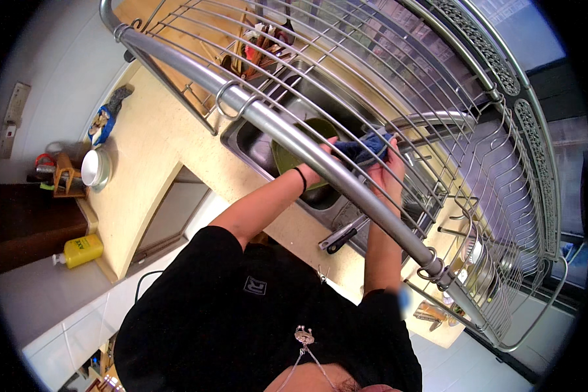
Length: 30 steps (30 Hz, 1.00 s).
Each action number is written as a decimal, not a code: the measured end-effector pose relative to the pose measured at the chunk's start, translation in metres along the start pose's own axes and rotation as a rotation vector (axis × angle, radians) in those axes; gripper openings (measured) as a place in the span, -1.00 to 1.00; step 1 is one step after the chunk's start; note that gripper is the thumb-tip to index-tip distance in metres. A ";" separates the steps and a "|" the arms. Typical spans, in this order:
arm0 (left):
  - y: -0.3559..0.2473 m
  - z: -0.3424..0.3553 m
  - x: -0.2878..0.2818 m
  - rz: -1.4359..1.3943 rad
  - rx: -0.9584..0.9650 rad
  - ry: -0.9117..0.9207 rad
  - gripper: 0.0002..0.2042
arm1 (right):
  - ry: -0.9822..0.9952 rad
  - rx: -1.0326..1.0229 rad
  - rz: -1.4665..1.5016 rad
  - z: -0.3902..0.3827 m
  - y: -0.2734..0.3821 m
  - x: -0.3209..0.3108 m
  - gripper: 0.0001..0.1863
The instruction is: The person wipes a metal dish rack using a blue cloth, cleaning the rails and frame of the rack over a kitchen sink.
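Note:
A dark blue cloth (pixel 358 151) is bunched between my two hands above the sink (pixel 242 140). My left hand (pixel 310 175), with a black band at the wrist, closes on the cloth's left end; the rack's thick front bar hides part of it. On the cloth's other end, my right hand (pixel 392 175) is closed with its fingers pointing up, seen through the wires. A round green vessel (pixel 283 159) sits in the sink under my left hand; its exact kind I cannot tell. Nearer me, a utensil with a black handle (pixel 341 241) lies across the sink's front edge.
A metal dish rack (pixel 196 68) hangs over the sink, between the view and my hands. Utensils (pixel 258 52) stand behind the sink. Left along the counter are a white bowl (pixel 93 168), a blue packet (pixel 100 124) and a yellow bottle (pixel 83 251). Dishes (pixel 483 271) stand at the right.

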<state>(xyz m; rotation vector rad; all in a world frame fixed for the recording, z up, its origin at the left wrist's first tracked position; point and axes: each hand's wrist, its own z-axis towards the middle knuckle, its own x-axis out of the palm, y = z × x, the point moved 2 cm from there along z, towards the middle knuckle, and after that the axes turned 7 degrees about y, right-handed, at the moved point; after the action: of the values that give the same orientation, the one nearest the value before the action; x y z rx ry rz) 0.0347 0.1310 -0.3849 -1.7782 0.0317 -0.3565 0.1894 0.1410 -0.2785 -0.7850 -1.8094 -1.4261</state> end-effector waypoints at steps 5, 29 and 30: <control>0.020 0.024 -0.002 0.375 0.379 -0.161 -0.78 | 0.116 0.080 0.162 -0.006 -0.005 0.011 -0.65; -0.013 0.032 0.014 -1.409 -0.030 0.569 -0.73 | 0.110 -0.648 -1.617 -0.030 -0.062 0.049 -0.58; -0.003 0.033 0.018 -1.298 -0.048 0.393 -0.74 | 0.182 -0.505 -1.737 -0.016 -0.052 0.040 -0.61</control>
<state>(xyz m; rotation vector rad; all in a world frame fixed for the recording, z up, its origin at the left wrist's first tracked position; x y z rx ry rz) 0.0596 0.1597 -0.3844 -1.5283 -0.8661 -1.6198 0.1275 0.1160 -0.2725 1.1229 -1.8582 -2.8337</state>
